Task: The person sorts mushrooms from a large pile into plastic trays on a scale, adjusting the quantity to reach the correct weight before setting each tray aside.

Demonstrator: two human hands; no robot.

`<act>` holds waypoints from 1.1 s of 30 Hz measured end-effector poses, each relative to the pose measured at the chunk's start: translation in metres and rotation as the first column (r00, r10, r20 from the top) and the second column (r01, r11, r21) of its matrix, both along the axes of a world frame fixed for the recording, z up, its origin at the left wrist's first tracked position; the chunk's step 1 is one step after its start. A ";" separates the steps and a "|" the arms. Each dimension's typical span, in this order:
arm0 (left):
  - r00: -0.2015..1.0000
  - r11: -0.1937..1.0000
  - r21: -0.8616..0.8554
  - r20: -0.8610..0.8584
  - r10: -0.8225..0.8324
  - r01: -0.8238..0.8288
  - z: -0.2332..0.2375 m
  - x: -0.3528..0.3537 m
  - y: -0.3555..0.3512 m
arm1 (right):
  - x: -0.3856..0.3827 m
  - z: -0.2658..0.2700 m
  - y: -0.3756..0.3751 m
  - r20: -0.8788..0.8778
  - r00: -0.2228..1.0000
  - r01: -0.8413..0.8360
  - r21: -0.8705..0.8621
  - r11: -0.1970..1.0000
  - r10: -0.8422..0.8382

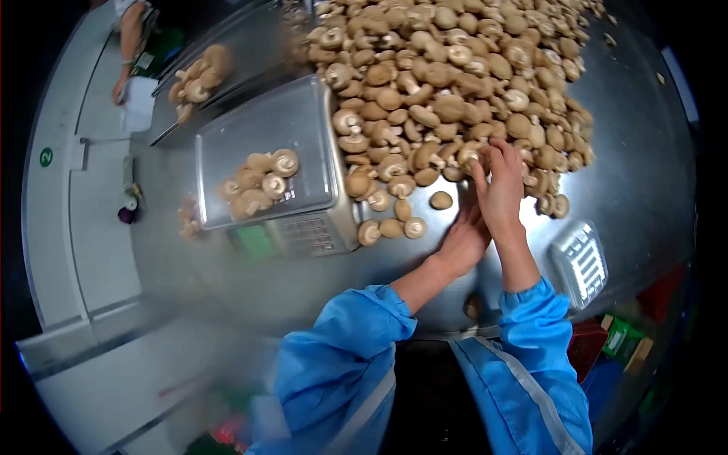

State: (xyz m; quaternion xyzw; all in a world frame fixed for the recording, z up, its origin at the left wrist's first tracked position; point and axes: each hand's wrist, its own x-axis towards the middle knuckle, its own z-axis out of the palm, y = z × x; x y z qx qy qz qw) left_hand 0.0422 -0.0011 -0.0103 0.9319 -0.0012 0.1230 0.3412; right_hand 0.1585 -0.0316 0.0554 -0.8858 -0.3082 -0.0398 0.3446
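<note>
A large heap of brown mushrooms (447, 72) lies on the metal table in front of me. My right hand (502, 189) is at the heap's near edge, its thumb and fingers curled around a mushroom (469, 155). Below and partly behind it is my left hand (464, 241), close against the right wrist; its fingers are largely hidden. A single mushroom (440, 200) lies just left of the hands. Several more loose ones sit by the scale. To the right, a clear plastic tray (579, 264) rests on the table.
At left stands a weighing scale (307, 233) with a clear plastic platform (216, 167) bearing several mushrooms. Beyond it is another group of mushrooms (199, 80). Another person's arm (130, 42) reaches in at top left, the hand at a white object (138, 105). Crates (623, 337) stand below the table's right edge.
</note>
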 end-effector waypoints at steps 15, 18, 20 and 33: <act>0.939 0.909 -0.237 -0.067 0.338 -0.344 0.095 -0.163 0.083 | -0.024 0.000 -0.010 -0.465 0.886 0.109 0.208 0.972 0.000; 0.873 0.873 -0.145 0.085 0.480 -0.466 0.116 -0.191 0.128 | -0.064 0.011 0.005 -0.754 0.585 0.284 0.536 0.795 0.299; 0.803 0.786 -0.271 0.068 0.592 -0.556 0.130 -0.200 0.157 | -0.093 0.046 0.030 -0.822 0.297 0.275 0.561 0.781 0.486; 0.829 0.793 0.255 0.068 0.555 -0.553 0.135 -0.182 0.313 | -0.167 0.058 0.186 -0.079 0.783 -0.613 0.077 0.786 0.618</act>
